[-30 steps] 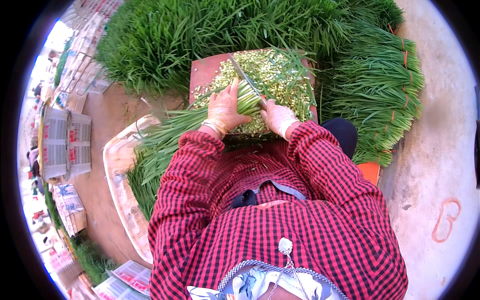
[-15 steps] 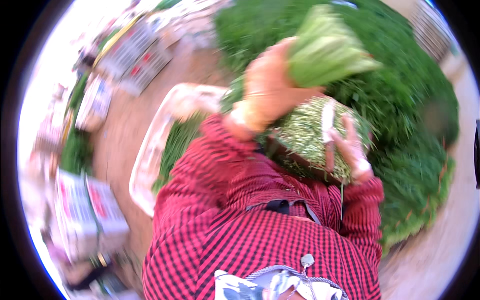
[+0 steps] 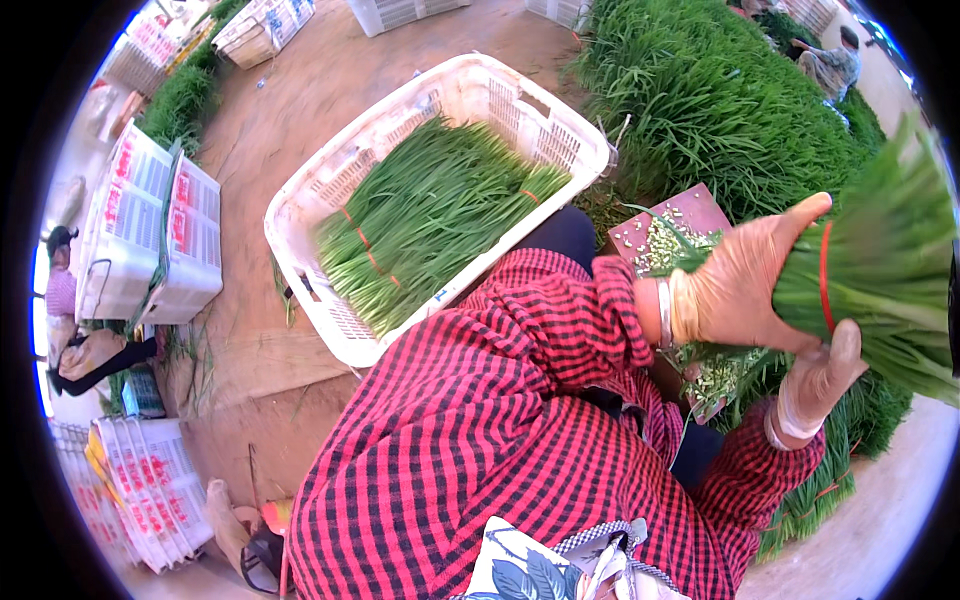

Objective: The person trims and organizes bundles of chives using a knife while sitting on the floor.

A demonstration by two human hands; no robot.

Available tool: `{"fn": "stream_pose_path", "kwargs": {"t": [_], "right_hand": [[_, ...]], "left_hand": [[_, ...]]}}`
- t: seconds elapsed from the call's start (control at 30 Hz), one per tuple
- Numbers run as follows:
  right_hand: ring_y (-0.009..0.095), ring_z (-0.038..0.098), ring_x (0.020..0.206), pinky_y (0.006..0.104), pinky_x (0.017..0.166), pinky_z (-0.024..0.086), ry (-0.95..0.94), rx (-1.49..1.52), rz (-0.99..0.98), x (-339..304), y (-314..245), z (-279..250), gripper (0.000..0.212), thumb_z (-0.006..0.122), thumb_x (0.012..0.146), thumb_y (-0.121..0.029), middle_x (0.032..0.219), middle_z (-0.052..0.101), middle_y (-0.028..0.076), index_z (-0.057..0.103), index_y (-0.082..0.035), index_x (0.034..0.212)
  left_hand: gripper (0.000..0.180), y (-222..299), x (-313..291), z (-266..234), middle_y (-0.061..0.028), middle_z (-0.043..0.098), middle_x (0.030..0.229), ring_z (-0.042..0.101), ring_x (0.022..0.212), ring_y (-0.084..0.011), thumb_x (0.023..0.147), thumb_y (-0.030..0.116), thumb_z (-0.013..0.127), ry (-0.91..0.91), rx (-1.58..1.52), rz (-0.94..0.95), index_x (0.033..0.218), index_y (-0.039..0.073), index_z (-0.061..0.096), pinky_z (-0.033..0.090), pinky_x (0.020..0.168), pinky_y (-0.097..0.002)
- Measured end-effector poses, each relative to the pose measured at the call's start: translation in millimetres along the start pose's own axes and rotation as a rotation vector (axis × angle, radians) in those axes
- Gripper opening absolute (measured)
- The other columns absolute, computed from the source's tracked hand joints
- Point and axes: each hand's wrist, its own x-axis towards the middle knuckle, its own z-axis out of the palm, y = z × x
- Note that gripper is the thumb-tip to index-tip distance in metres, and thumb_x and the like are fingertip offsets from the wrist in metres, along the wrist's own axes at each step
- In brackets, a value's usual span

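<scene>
A bundle of green garlic chives [image 3: 895, 265] is held up at the far right, its leafy end blurred and cut off by the picture's edge. A red rubber band [image 3: 825, 278] circles it. My left hand [image 3: 735, 285], in a thin glove, wraps the bundle beside the band, thumb on top. Below, my gloved right hand [image 3: 820, 378] is closed against the bundle's lower side, fingertips close to the band; some of its fingers are hidden. Under my left wrist is a reddish block [image 3: 700, 208] strewn with pale trimmed stem bits.
On my left stands a white plastic basket [image 3: 290, 200] with banded chives [image 3: 430, 220] inside. A large heap of loose chives [image 3: 700, 100] fills the far right. Stacked white crates [image 3: 150, 240] line the left side. Another person [image 3: 832, 65] sits beyond the heap.
The bundle has swung rightward and now shows its leaves and red band. My right hand has left the block to meet it. The view has shifted, showing more of the basket.
</scene>
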Motion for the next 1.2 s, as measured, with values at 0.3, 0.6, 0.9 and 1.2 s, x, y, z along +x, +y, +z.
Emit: {"fn": "stream_pose_path", "kwargs": {"t": [0.3, 0.6, 0.9, 1.2], "right_hand": [[0.022, 0.050, 0.137, 0.0372, 0.118, 0.035, -0.554, -0.336, 0.392, 22, 62, 21, 0.062, 0.070, 0.095, -0.009, 0.145, 0.056, 0.011, 0.044, -0.003, 0.152], [0.012, 0.064, 0.098, 0.0250, 0.081, 0.054, -0.415, -0.455, 1.352, -64, 125, -114, 0.040, 0.066, 0.100, -0.018, 0.113, 0.068, 0.007, 0.059, 0.004, 0.133], [0.018, 0.068, 0.105, 0.0318, 0.095, 0.054, -0.526, -0.608, 1.323, -116, 159, -127, 0.039, 0.069, 0.098, -0.012, 0.112, 0.071, 0.010, 0.057, 0.002, 0.134], [0.020, 0.071, 0.091, 0.0342, 0.082, 0.056, -0.596, -0.681, 1.458, -89, 184, -90, 0.030, 0.068, 0.098, -0.023, 0.097, 0.074, 0.010, 0.067, -0.004, 0.121]], "left_hand": [[0.083, 25, 53, -232, -0.0194, 0.071, 0.116, 0.071, 0.106, -0.0314, 0.067, 0.025, 0.094, 0.047, 0.878, 0.103, 0.136, 0.006, 0.051, 0.057, 0.092, -0.0419], [0.091, -70, -79, -391, -0.0190, 0.069, 0.124, 0.067, 0.114, -0.0356, 0.066, 0.047, 0.079, -0.476, 1.656, -1.110, 0.145, 0.011, 0.051, 0.053, 0.097, -0.0449], [0.095, -297, -189, -360, -0.0220, 0.065, 0.130, 0.064, 0.120, -0.0362, 0.066, 0.050, 0.084, -0.380, 1.077, -1.530, 0.142, 0.004, 0.048, 0.050, 0.103, -0.0432], [0.097, -323, -230, -363, -0.0228, 0.063, 0.135, 0.060, 0.125, -0.0377, 0.069, 0.050, 0.083, -0.385, 0.895, -1.499, 0.146, 0.003, 0.048, 0.047, 0.106, -0.0428]]}}
